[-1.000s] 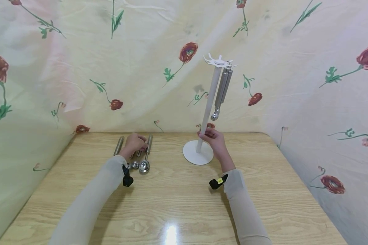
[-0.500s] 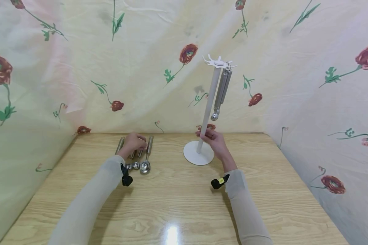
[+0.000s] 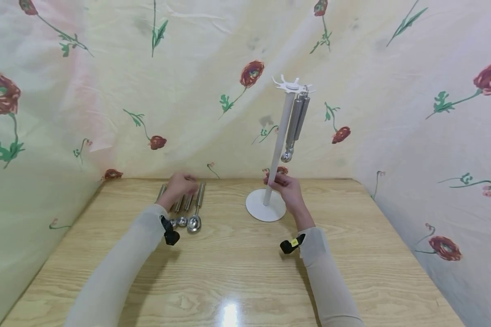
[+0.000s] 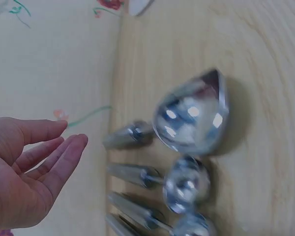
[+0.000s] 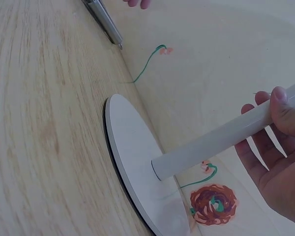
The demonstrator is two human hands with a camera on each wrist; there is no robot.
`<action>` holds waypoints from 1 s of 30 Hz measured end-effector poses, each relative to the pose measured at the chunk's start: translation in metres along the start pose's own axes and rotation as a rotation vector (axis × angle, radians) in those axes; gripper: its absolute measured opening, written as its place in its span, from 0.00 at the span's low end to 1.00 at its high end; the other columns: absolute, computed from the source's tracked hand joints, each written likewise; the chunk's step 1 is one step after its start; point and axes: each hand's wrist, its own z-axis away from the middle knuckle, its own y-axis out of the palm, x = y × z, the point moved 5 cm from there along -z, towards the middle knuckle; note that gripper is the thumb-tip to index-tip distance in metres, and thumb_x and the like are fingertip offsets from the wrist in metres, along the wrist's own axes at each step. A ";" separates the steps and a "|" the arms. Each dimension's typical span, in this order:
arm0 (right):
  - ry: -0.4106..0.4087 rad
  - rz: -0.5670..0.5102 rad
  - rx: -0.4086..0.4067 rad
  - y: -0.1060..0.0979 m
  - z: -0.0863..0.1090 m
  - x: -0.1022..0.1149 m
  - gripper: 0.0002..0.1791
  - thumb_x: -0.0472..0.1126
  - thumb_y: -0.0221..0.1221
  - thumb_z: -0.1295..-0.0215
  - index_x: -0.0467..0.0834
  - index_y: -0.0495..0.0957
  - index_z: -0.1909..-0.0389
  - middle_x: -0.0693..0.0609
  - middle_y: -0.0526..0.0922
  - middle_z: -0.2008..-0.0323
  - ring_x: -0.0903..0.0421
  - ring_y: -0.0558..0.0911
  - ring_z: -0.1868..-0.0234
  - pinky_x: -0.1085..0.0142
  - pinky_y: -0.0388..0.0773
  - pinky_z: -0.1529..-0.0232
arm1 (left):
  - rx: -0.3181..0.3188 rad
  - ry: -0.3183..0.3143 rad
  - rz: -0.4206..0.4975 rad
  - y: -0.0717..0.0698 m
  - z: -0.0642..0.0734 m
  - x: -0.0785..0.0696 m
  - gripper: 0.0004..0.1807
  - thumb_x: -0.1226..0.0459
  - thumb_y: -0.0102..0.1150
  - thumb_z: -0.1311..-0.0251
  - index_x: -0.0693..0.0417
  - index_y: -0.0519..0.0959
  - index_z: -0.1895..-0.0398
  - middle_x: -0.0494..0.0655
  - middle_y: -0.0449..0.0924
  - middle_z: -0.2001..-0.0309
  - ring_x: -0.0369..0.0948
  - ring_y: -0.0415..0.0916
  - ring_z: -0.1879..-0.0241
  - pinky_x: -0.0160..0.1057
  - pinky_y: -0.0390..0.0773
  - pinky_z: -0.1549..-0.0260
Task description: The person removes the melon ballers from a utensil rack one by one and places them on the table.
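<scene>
Head view: left hand (image 3: 182, 185), empty, uncurled, near silver metal scoops (image 3: 194, 223) on wood-grain table (image 3: 229, 263); right hand (image 3: 289, 190) gripping pole (image 3: 278, 145) of white, round-based stand (image 3: 257, 208). Advisable: pinch one handle (image 3: 200, 195) squarely, stand steadied.

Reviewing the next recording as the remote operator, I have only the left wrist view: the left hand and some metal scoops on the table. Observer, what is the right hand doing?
Observer: The right hand holds the white stand by its pole.
Operator: Is anything hanging on it?
Observer: Yes, the head view shows metal utensils hanging from the hooked rack at its top.
Operator: On which side of the pole?
Observer: They hang to the right of it, as the head view shows.
</scene>
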 end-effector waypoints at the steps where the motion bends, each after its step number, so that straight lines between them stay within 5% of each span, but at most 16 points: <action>1: -0.001 -0.004 -0.005 0.000 0.000 0.000 0.19 0.28 0.61 0.31 0.25 0.76 0.41 0.58 0.90 0.63 0.64 0.88 0.57 0.70 0.83 0.45 | 0.004 0.003 0.016 0.001 0.000 -0.004 0.22 0.68 0.57 0.33 0.67 0.77 0.38 0.67 0.84 0.48 0.60 0.82 0.49 0.55 0.83 0.45; 5: -0.005 -0.013 -0.029 -0.001 0.001 0.001 0.19 0.25 0.61 0.33 0.23 0.76 0.43 0.62 0.89 0.65 0.65 0.88 0.58 0.71 0.84 0.47 | 0.029 0.035 0.121 0.006 -0.002 -0.025 0.21 0.66 0.57 0.29 0.65 0.77 0.36 0.68 0.81 0.43 0.60 0.81 0.44 0.52 0.83 0.42; 9: 0.009 -0.006 -0.056 -0.002 0.001 0.001 0.19 0.24 0.62 0.35 0.23 0.77 0.44 0.64 0.89 0.66 0.65 0.88 0.60 0.71 0.84 0.48 | 0.054 0.149 0.225 0.014 -0.002 -0.055 0.20 0.66 0.59 0.29 0.65 0.77 0.37 0.67 0.81 0.43 0.59 0.81 0.44 0.48 0.85 0.44; 15: 0.032 0.007 -0.083 -0.003 0.003 0.000 0.20 0.26 0.65 0.37 0.25 0.78 0.44 0.63 0.89 0.66 0.65 0.88 0.60 0.72 0.85 0.50 | 0.090 0.325 0.344 0.027 0.007 -0.114 0.21 0.66 0.61 0.30 0.65 0.77 0.37 0.64 0.82 0.44 0.51 0.83 0.47 0.42 0.86 0.46; 23: 0.032 0.001 -0.107 -0.002 0.003 -0.001 0.22 0.31 0.70 0.40 0.27 0.79 0.46 0.61 0.90 0.65 0.60 0.89 0.57 0.71 0.85 0.50 | 0.105 0.457 0.448 0.044 0.024 -0.187 0.21 0.62 0.63 0.30 0.59 0.78 0.37 0.54 0.82 0.40 0.45 0.82 0.43 0.39 0.84 0.43; 30: 0.017 0.018 -0.107 -0.002 0.002 -0.001 0.21 0.31 0.70 0.40 0.28 0.80 0.46 0.57 0.91 0.63 0.60 0.88 0.57 0.70 0.86 0.51 | 0.135 0.540 0.507 0.058 0.029 -0.222 0.22 0.64 0.63 0.30 0.58 0.78 0.35 0.55 0.82 0.40 0.46 0.81 0.42 0.39 0.83 0.42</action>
